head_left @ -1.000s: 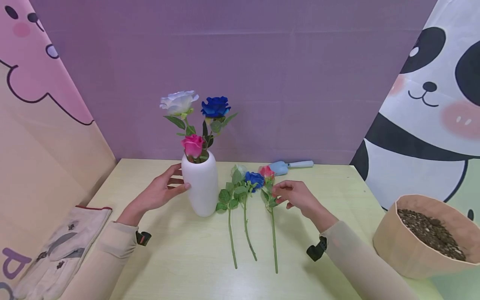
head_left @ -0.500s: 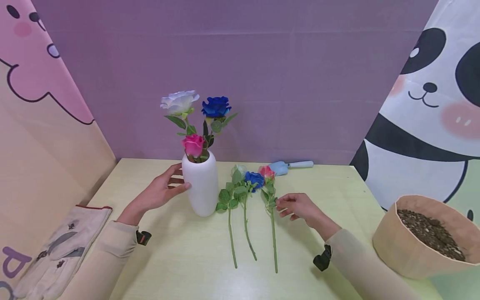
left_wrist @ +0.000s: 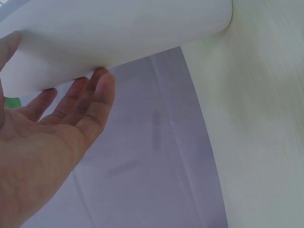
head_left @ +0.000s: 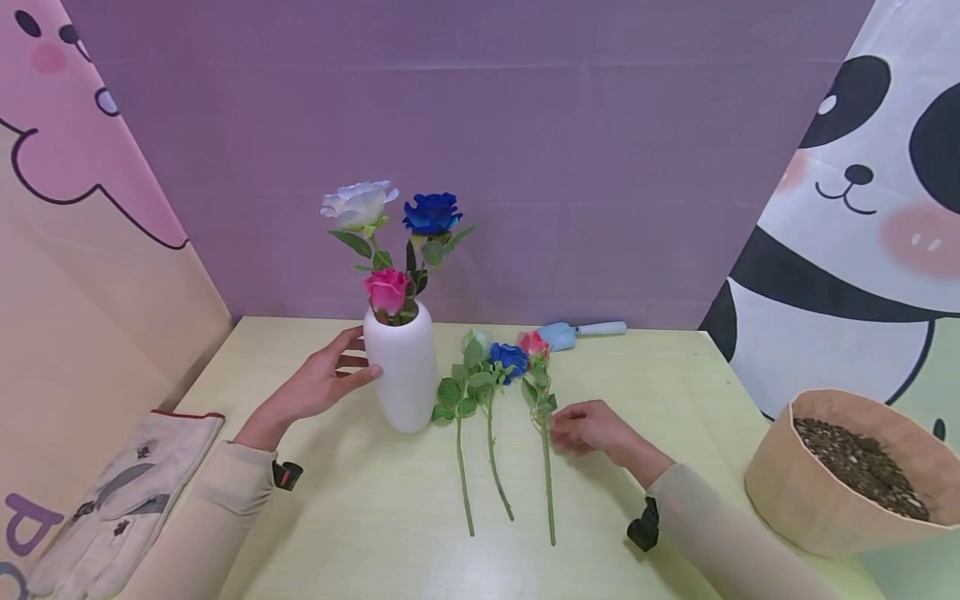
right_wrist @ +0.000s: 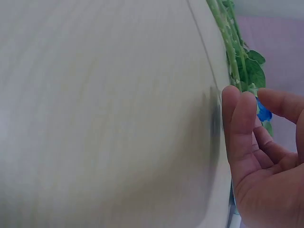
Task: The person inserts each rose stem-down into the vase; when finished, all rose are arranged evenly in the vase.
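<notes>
My left hand point(head_left: 326, 379) holds the side of a white vase point(head_left: 402, 367), thumb toward the front and fingers behind. In the left wrist view the fingertips point(left_wrist: 105, 85) rest against the vase's smooth wall. A white rose point(head_left: 360, 205), a blue rose point(head_left: 432, 214) and a pink rose point(head_left: 387, 290) stand in it. My right hand point(head_left: 596, 429) is beside the stem of a coral-pink rose point(head_left: 534, 344) lying on the table. From the right wrist, thumb and fingers are slightly parted close to green stems point(right_wrist: 228, 38). Left of it lie another blue rose point(head_left: 509, 362) and a pale rose point(head_left: 477, 340).
A blue hand trowel point(head_left: 558, 336) lies at the table's back edge. A tan fabric pot point(head_left: 817, 500) with soil stands at the right. Whitish work gloves point(head_left: 127, 492) lie at the left. A purple backdrop point(head_left: 562, 167) rises behind the table.
My right hand has moved down along the coral-pink rose, from its leaves to lower on the stem. My left hand has stayed on the vase.
</notes>
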`<state>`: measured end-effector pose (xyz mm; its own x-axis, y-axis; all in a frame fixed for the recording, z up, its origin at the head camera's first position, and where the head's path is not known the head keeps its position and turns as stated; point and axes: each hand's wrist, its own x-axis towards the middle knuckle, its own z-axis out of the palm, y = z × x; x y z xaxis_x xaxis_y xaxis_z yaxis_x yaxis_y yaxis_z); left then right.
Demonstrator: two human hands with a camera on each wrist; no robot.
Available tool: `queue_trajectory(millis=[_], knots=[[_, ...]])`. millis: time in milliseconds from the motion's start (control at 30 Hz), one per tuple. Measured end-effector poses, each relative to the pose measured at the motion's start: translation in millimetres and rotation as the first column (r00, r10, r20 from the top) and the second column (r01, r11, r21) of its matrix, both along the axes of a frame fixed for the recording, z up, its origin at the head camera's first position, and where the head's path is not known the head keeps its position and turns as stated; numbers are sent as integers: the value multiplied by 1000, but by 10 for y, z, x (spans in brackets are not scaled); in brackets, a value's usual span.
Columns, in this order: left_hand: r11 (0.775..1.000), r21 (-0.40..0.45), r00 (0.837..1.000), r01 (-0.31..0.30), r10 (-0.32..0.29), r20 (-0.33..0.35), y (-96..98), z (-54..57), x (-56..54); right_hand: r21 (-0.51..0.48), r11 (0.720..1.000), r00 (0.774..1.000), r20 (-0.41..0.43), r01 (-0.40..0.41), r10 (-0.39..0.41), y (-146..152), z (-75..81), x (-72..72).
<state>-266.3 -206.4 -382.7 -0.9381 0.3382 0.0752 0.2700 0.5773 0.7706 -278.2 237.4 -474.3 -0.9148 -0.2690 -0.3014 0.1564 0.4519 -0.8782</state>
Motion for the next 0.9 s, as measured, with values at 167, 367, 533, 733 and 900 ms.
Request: queue_trajectory(millis=[167,367,533,733,900], knots=[[1000,2,1000,1,-1,1,-5,5,1,-11,1000,1000,25,-10,11,-45,-45,-3],[1000,8,1000,9,-9,-8,-5,-1,-3,-31,1000,999,34,-4,5,-116,-38,0],[1000,13,1000,5,-5,-4,-9,-11,-7,-13,1000,999,26,22,-21,-169,-62,-35],[1000,15,1000,5,-5,6,-16,-13,-2,-7,999,998,26,51,-51,-204,-79,-61],[1000,27,1000,0,-1,17,-18,-8,0,-45,998,998,21,53,-52,-211,-8,-59]])
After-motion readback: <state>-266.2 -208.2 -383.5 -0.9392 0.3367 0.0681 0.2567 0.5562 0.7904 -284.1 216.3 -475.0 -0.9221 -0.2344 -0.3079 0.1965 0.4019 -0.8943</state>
